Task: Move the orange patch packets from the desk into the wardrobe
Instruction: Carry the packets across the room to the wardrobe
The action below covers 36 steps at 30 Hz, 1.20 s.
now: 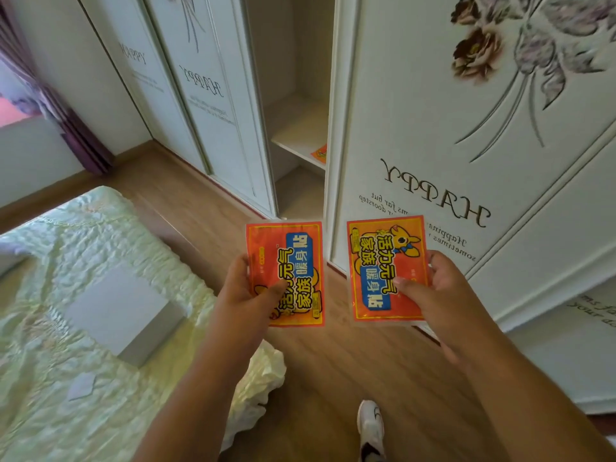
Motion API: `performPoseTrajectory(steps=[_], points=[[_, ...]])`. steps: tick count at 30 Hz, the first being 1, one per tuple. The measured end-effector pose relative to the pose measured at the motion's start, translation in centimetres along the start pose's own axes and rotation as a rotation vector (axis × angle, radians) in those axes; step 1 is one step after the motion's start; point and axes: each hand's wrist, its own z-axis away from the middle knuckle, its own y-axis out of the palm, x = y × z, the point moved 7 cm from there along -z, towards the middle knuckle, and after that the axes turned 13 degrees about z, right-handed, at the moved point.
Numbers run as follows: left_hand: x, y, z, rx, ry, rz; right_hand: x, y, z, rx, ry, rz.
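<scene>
Pinching one orange packet [293, 261] per hand, thumb-side fingers [405, 284] overlapping fronts.

Wooden floor [333, 368] runs beside the bed [66, 295]. Left of the bed, purple curtain [66, 121]; beyond it, white flowered doors [466, 128].

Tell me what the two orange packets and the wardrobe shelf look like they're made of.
Left packet and right packet: probably glossy plastic film, judging by sheen and clear sealed edges. Wardrobe shelf: looks like white laminated board, smooth and matte; its core isn't visible.
</scene>
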Motion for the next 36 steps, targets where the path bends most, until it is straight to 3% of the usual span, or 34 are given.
performPoseTrajectory(steps=[11, 19, 26, 36], points=[[-3.7, 7.0, -6.3, -0.192, 0.135, 0.003, 3.6, -3.1, -13.6, 0.168, -0.098, -0.006], [-2.7, 8.1, -8.2, -0.314, 0.105, 0.062, 5.2, -2.3, -18.3, 0.269, -0.135, 0.006], [-2.8, 8.3, -14.2, -0.299, 0.078, 0.084, 6.3, -0.9, -22.5, 0.275, -0.104, 0.048], [-6.1, 6.4, -28.0, -0.116, 0.038, 0.090, 11.6, 2.4, -30.4, 0.138, -0.055, 0.060]])
